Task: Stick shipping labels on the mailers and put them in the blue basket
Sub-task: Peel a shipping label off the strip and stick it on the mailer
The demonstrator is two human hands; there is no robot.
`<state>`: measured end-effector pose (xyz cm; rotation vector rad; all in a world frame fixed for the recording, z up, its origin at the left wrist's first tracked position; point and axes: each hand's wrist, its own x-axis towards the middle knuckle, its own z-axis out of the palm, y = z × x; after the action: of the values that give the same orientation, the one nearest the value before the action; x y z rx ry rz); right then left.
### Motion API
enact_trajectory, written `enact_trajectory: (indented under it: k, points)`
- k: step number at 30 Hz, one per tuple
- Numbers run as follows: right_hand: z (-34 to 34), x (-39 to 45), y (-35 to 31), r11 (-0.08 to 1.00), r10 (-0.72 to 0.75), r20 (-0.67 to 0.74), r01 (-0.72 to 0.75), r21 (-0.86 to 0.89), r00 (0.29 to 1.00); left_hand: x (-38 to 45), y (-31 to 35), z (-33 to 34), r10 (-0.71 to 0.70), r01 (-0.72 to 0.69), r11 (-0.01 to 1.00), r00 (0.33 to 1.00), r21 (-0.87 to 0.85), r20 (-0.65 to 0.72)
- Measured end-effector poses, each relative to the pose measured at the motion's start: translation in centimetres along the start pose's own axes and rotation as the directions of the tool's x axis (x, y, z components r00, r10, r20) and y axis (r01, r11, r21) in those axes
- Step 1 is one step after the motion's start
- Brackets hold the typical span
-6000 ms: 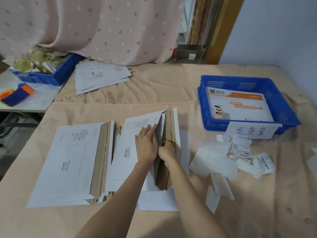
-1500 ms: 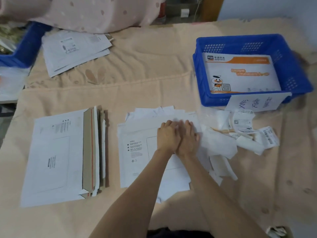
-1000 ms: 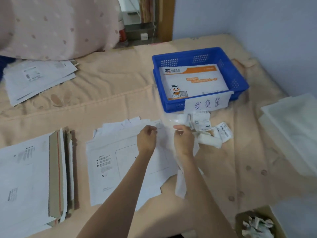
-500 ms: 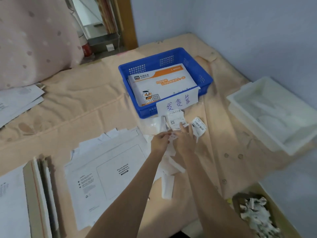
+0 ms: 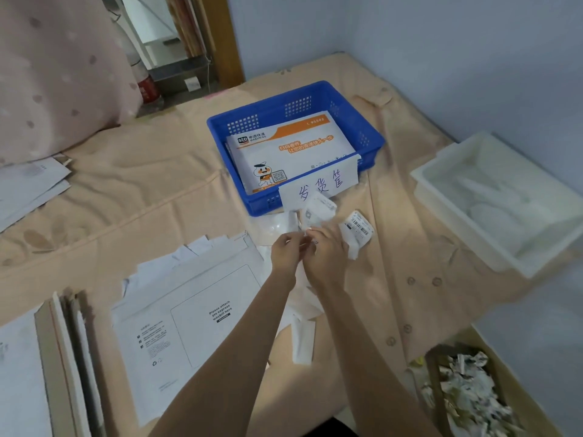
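Blue perforated plastic basket [image 5: 362,121], upper centre of frame, rectangular, sides pierced with square hole grids. Inside it lies a flat white-and-orange printed mailer [image 5: 284,149] with a cartoon figure and a QR code. A white paper sign with handwritten characters [image 5: 318,186] hangs on the basket's near wall.

White rectangular plastic tray [image 5: 441,197], right edge of frame, smooth and shallow; pale flat shapes inside, too washed out to identify.

Brown open box [image 5: 437,386], lower right corner, full of crumpled white paper scraps [image 5: 463,389].

Bench covered by a peach-coloured wrinkled cloth [image 5: 142,190], soft, with seams and buttons showing at right.

Centre frame: both hands meet just below the basket. Left hand [image 5: 285,253], fingers curled, the grip pinching a small white paper label [image 5: 317,209]; right hand [image 5: 326,252], fingers also curled at the same label's lower edge, thumb and fingertips pressed together on it. A second curled label with a barcode [image 5: 356,227] lies on the cloth just right of the hands. White backing strips [image 5: 303,339] are scattered beneath the forearms.

Lower left of centre: flat white cardboard mailer with a printed waybill box [image 5: 189,326], atop a fanned pile of the same. Far lower left: stack of opened mailers showing brown card flaps [image 5: 47,357]. Left edge: more white envelopes [image 5: 28,187].
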<state>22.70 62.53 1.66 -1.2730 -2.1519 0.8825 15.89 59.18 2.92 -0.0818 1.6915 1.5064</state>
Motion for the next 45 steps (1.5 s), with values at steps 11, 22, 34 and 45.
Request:
enact_trajectory:
  k: [11, 22, 34, 45]
  points:
    - [-1.2, -2.3, -2.7, 0.988, 0.013, -0.14, 0.008, 0.152, 0.99, -2.9, 0.4, -2.0, 0.046, -0.047, 0.996, 0.999, -0.077, -0.011]
    - [-2.0, -5.4, -3.1, 0.986, -0.017, -0.151, 0.042, 0.159, 0.988, -4.7, -0.6, -3.2, 0.09, -0.09, 0.995, 0.996, -0.033, -0.008]
    - [-1.5, -6.0, -2.8, 0.993, 0.035, -0.049, -0.029, 0.113, 0.998, -6.0, -1.6, -4.9, 0.091, -0.091, 0.995, 0.996, -0.038, 0.018]
    - [-1.5, -6.1, -3.1, 0.99, 0.021, -0.037, -0.016, 0.142, 0.999, -5.9, -1.0, -5.3, 0.069, -0.069, 0.997, 0.998, -0.043, 0.002]
